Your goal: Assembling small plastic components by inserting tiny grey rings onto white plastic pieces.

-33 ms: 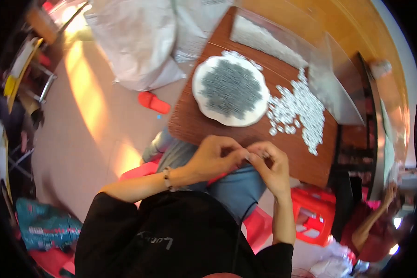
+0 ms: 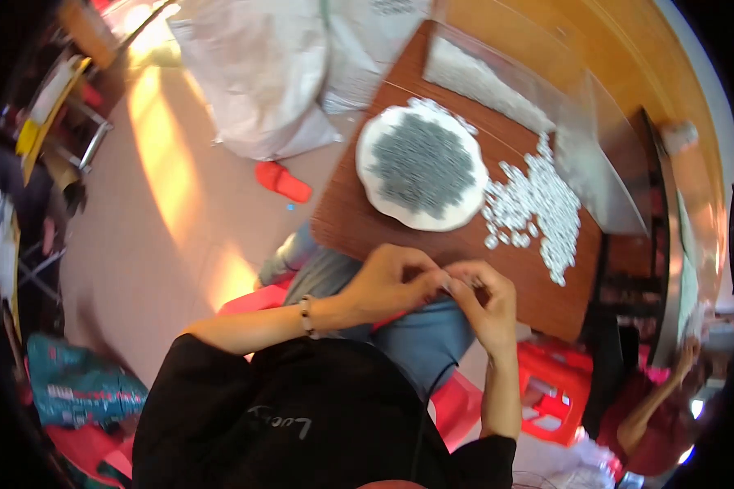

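Observation:
My left hand [image 2: 395, 281] and my right hand [image 2: 488, 303] meet fingertip to fingertip over my lap, at the near edge of a brown wooden table [image 2: 367, 224]. Together they pinch a small pale part [image 2: 457, 282], mostly hidden by the fingers. A beaded bracelet sits on my left wrist. Just beyond the hands, a white scalloped tray [image 2: 375, 191] holds a heap of small grey parts [image 2: 422, 163]. To its right, a loose pile of small white parts [image 2: 538, 204] lies on the table.
A clear plastic sheet or bag [image 2: 546, 106] lies at the table's far side. White sacks [image 2: 261, 73] and a red sandal [image 2: 284, 181] lie on the floor to the left. Red plastic stools [image 2: 546, 395] stand beside me. Another person [image 2: 652, 407] sits at lower right.

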A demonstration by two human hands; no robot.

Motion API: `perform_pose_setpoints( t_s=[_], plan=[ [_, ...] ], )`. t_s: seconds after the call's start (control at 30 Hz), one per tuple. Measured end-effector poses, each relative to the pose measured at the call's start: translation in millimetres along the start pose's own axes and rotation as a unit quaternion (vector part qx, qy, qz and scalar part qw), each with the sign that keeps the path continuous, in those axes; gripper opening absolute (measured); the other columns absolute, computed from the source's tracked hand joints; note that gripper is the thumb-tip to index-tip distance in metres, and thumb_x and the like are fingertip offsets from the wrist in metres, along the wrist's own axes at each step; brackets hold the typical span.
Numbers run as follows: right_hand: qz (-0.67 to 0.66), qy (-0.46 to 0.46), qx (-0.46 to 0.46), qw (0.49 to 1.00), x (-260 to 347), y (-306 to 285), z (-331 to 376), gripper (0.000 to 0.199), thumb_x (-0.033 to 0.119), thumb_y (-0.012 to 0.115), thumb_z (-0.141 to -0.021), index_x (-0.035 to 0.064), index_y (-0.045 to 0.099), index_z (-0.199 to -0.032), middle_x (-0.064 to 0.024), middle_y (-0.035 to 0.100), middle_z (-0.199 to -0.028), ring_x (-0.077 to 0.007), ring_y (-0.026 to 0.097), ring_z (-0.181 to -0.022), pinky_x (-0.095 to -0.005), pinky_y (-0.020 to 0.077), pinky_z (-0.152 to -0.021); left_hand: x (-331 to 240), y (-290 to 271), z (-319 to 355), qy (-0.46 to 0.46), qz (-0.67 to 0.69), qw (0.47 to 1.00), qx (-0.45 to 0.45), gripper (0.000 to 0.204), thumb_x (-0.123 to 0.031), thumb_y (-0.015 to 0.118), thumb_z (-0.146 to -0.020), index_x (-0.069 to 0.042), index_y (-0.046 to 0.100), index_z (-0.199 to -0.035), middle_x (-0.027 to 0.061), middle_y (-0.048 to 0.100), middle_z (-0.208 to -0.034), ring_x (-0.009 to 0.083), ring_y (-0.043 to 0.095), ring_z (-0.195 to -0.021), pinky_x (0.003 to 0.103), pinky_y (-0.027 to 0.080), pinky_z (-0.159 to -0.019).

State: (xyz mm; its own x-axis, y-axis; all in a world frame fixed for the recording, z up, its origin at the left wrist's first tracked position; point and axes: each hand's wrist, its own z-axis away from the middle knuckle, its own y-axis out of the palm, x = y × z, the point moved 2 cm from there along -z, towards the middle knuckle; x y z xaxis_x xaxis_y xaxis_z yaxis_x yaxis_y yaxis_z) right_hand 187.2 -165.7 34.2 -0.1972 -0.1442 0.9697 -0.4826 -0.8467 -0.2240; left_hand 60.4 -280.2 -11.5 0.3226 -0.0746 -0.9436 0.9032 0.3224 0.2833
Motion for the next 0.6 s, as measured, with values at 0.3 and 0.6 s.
perform_pose_setpoints(
  t_s=[0.3,0.6],
  plan=[
    [0.015,-0.019,-0.017,1.000,-0.1,8.8,1.6,0.015,-0.003,0.064,-0.082,-0.0012,0.064,-0.097,-0.0016,0.065,-0.080,-0.0051,0.056,-0.070,-0.0178,0.0424,-0.065,-5.8,1.0,4.6,0.041,0.021,0.999,-0.023,0.024,-0.021,0.061,-0.092,0.003,0.065,-0.092,0.0022,0.064,-0.077,0.0042,0.058,-0.070,0.019,0.047,-0.060],
    [0.023,0.006,-0.102,0.995,-5.0,1.7,7.2,0.005,0.004,0.063,-0.086,-0.0012,0.065,-0.086,0.0004,0.062,-0.072,-0.0033,0.052,-0.065,-0.0184,0.0402,-0.060,-23.1,4.4,10.5,0.060,0.053,0.996,-0.049,0.017,-0.014,0.061,-0.091,0.002,0.064,-0.095,0.0040,0.065,-0.082,0.0068,0.060,-0.075,0.022,0.049,-0.066]
  ],
)
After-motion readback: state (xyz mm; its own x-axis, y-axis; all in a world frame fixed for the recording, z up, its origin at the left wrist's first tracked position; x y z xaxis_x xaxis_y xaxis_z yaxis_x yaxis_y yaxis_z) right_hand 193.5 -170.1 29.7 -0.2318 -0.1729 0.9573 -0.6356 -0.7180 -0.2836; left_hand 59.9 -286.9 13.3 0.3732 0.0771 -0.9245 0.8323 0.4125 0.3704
